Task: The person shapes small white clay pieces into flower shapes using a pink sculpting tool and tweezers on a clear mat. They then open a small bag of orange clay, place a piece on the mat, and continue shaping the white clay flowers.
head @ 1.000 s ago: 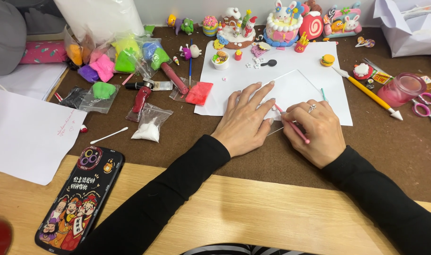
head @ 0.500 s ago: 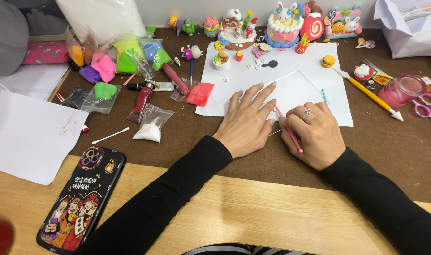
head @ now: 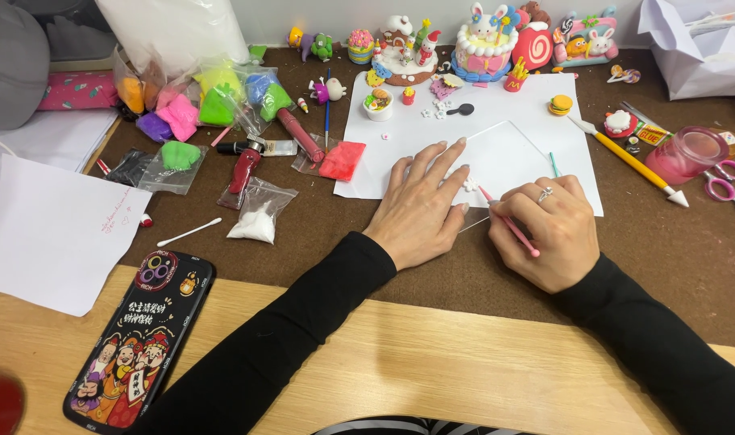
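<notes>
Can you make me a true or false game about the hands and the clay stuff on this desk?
1. The right hand holds a thin pink tool. True.
2. The left hand is lifted in the air. False: it lies flat on the clear sheet.
3. The phone lies on the brown mat. False: it lies on the wooden desk.
4. A ring is on the right hand. True.
5. The pink scissors are in the left hand. False: they lie at the far right.

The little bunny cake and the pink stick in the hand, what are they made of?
The bunny cake looks like soft modelling clay: matte, rounded, hand-shaped lumps in bright colours, like the clay in the bags nearby. The pink stick, held in the right hand, looks like smooth plastic, though wood can't be ruled out.
</notes>
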